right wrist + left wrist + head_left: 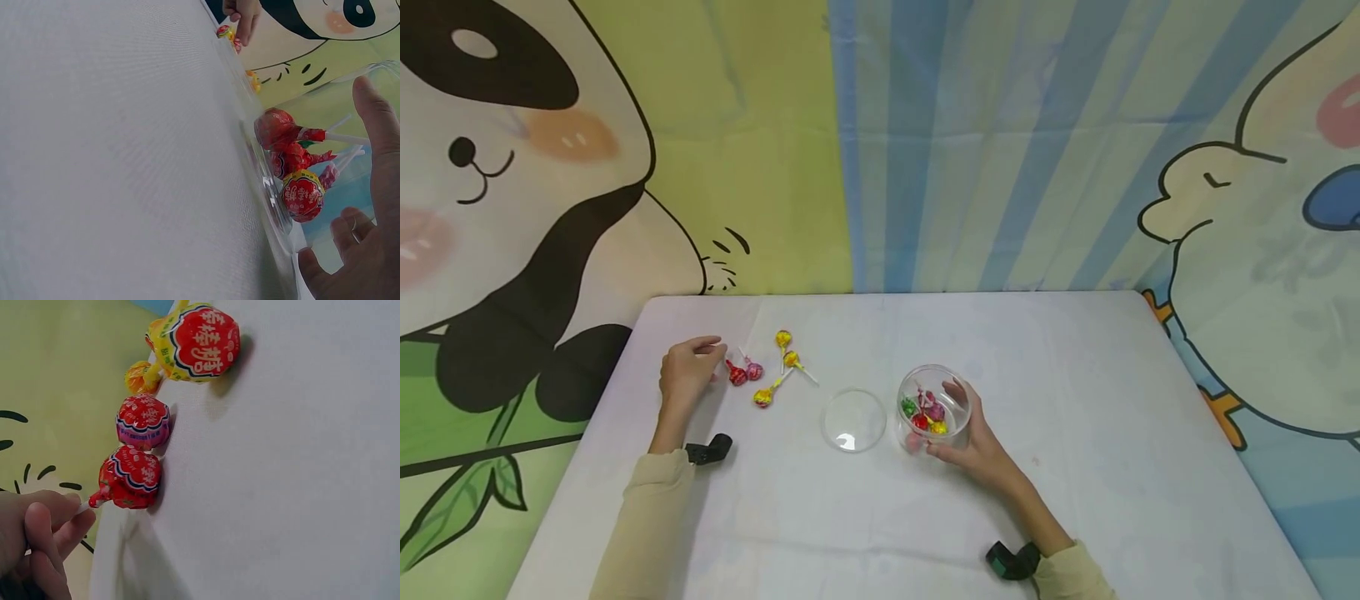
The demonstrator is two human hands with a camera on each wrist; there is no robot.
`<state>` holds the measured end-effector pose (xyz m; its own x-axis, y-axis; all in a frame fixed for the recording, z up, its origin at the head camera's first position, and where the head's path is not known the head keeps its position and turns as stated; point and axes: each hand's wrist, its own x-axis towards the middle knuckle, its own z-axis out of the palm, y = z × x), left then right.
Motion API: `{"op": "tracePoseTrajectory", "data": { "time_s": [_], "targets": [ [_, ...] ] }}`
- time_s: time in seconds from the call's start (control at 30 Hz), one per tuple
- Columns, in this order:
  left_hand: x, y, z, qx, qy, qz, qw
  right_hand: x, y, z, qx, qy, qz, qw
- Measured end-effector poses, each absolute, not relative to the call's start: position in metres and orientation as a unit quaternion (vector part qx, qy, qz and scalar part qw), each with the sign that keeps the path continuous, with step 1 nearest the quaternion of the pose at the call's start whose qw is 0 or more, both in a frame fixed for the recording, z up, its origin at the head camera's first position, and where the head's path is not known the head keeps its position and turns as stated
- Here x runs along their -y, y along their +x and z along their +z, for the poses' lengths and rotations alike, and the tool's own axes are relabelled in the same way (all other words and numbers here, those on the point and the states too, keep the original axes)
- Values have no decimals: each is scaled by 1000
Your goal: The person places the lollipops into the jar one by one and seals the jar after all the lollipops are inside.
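My left hand is at the left of the table and pinches the white stick of a red lollipop between thumb and fingers. The red candy head touches a pink-purple lollipop beside it. Three yellow lollipops lie just to the right of these. My right hand grips a clear round jar from its right side, thumb and fingers spread around the wall. Inside the open jar are several lollipops, red, pink, green and yellow, their sticks pointing up.
A clear round lid lies flat on the white table, left of the jar. Behind the table hangs a printed cloth with cartoon animals. Each wrist wears a small black camera.
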<state>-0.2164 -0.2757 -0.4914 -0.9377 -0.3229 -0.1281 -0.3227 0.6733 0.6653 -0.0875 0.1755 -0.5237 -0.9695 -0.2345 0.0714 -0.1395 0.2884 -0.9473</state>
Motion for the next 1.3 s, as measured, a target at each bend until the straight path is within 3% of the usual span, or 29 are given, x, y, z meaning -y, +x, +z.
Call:
{"op": "tracePoseTrajectory", "data": {
  "time_s": [0.53,0.73,0.97,1.3],
  "targets": [
    [284,-117,-476,962,74,-243,99,-179,-89,-525,-806,-128,-577,33],
    [269,-113,-472,948,53,-265,168,-179,-90,-527,-800,-134,-584,36],
    [220,-117,-435,920,-80,-304,233,-177,-90,-527,-797,-130,-588,40],
    [123,-123,-387,819,-252,-473,203,-178,-89,-527,-801,-131,-583,39]
  ]
}}
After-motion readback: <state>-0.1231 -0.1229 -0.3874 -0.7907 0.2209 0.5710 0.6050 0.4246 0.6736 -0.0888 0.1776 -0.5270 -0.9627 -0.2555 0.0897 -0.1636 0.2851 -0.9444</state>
